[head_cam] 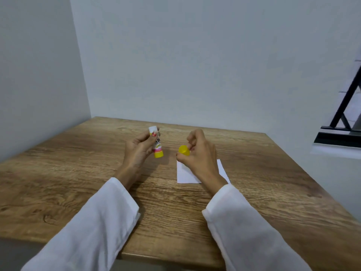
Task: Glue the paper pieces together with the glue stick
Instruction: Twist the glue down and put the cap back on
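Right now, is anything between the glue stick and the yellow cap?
No. In the head view, only bare wooden table shows between the glue stick and yellow cap.

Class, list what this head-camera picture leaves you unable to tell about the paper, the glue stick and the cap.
- Paper: the right hand and its sleeve cover part of it, so the number of pieces is unclear.
- Glue stick: left hand fingers cover part of the label; the print is too small to read.
- Cap: its right part is hidden in the right hand.
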